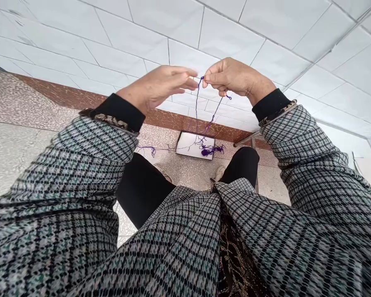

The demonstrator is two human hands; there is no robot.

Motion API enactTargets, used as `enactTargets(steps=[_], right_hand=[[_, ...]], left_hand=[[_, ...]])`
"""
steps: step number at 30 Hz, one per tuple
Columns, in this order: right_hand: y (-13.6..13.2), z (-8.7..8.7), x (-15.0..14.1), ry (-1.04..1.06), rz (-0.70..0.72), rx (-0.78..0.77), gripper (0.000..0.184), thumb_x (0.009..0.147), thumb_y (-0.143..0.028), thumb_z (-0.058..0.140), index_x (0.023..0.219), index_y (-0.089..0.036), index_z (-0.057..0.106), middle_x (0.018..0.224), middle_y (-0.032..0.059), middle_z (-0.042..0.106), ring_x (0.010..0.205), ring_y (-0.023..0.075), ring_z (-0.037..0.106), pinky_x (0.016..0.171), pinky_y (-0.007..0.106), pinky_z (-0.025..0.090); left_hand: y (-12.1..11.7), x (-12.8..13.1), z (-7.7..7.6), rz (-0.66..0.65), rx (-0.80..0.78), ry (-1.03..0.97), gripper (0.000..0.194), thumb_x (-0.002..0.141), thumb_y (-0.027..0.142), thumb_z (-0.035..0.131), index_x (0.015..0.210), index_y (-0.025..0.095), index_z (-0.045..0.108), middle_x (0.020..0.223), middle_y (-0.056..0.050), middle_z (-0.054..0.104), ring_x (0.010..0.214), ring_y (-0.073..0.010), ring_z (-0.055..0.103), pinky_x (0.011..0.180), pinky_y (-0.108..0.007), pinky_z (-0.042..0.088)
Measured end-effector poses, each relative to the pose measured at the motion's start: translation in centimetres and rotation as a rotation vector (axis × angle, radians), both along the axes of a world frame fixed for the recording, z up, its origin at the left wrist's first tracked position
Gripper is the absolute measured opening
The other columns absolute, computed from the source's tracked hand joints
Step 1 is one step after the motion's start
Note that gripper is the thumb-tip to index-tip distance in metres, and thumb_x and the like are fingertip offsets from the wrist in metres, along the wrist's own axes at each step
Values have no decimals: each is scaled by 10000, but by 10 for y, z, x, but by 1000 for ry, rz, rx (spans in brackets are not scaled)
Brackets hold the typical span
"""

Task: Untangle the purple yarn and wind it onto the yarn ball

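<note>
Raised in front of the wall, my right hand (231, 78) is closed, pinching purple yarn (197, 108) between thumb and forefinger. A short looped end hangs below its curled fingers. Close on the left, my left hand (165, 84) has its fingers stretched out and slightly apart, slightly blurred, with nothing visibly held in them. Two strands run from the right hand down to a shallow box (185, 150) with a white inside and dark rim on the floor. A tangled purple yarn clump (207, 152) lies at the box's right side, partly over its edge.
More loose yarn (153, 152) trails over the speckled floor (185, 169) left of the box. Behind stands a white tiled wall (185, 24) with a reddish-brown skirting (170, 119). My black-trousered knees (142, 185) flank the box. A metal leg (247, 139) stands near the right knee.
</note>
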State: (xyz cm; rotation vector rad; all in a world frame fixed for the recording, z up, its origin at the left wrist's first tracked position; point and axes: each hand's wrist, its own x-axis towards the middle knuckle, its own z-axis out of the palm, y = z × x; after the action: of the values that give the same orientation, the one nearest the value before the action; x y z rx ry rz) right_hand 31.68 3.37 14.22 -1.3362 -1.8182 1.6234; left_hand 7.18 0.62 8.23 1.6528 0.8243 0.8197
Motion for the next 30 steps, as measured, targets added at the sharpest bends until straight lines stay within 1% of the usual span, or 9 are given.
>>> enactTargets(steps=[4, 7, 12, 18, 21, 23, 25, 27, 30], right_hand=[[-5, 4, -11, -165, 43, 226, 324, 1072, -70, 689, 762, -156, 726, 590, -49, 479, 521, 75, 358, 457, 210, 342], [-11, 8, -15, -170, -23, 225, 368, 1082, 20, 589, 761, -119, 704, 500, -94, 378, 454, 61, 278, 397, 177, 316], [-14, 21, 10, -18, -93, 197, 425, 1140, 34, 477, 788, -104, 672, 432, -129, 292, 438, 50, 145, 389, 144, 251], [-16, 30, 73, 40, -336, 153, 553, 1189, 22, 348, 742, -126, 637, 487, -123, 246, 475, 20, 151, 490, 170, 190], [-17, 30, 104, 45, -415, 212, 587, 1193, -16, 252, 611, -82, 297, 520, -105, 164, 491, -26, 146, 534, 196, 132], [-16, 30, 125, 67, -491, 241, 469, 1198, -68, 229, 814, -76, -39, 558, -82, 87, 523, -51, 92, 549, 230, 90], [-13, 29, 147, 96, -572, 239, 248, 1209, -135, 194, 1100, -122, -28, 594, -67, 39, 562, -52, 32, 550, 277, 84], [-8, 24, 172, 112, -652, 234, 95, 1212, -162, 110, 1162, -124, 38, 597, -56, 7, 572, -35, -6, 545, 316, 108], [2, 7, 213, 103, -850, 290, 360, 1182, -31, 35, 878, -104, -144, 509, -51, -31, 522, 19, -51, 542, 345, 156]], left_hand=[[-4, 26, 6, -60, -3, 33, 259, 1145, 325, 563, 1028, 166, 730, 1062, -117, 800, 1005, -195, 695, 1170, -459, 506], [-5, 22, 7, 20, -14, 38, 215, 1058, 260, 612, 849, 246, 662, 760, -1, 563, 776, -168, 499, 1089, -470, 511], [-5, -9, 5, 28, -50, 26, 239, 959, 166, 620, 735, 240, 582, 710, 20, 411, 752, -143, 443, 1133, -463, 524], [2, -61, -9, 144, -64, 136, 344, 896, 171, 665, 615, 229, 475, 698, 0, 375, 833, -173, 496, 1229, -594, 434], [4, -85, -19, 144, -150, 233, 343, 907, 202, 648, 642, 240, 435, 695, 5, 346, 901, -187, 484, 1250, -607, 376], [4, -100, -24, 148, -226, 295, 340, 910, 215, 637, 671, 251, 396, 678, 15, 330, 858, -162, 419, 1250, -596, 378], [4, -114, -29, 151, -276, 330, 355, 919, 226, 626, 678, 260, 368, 641, 22, 333, 787, -145, 342, 1245, -565, 400], [4, -129, -36, 145, -294, 369, 376, 954, 247, 606, 670, 262, 361, 624, 20, 344, 762, -150, 317, 1242, -540, 410], [6, -149, -46, 160, -294, 448, 404, 988, 315, 586, 661, 268, 353, 656, 5, 350, 798, -174, 347, 1225, -550, 401]])
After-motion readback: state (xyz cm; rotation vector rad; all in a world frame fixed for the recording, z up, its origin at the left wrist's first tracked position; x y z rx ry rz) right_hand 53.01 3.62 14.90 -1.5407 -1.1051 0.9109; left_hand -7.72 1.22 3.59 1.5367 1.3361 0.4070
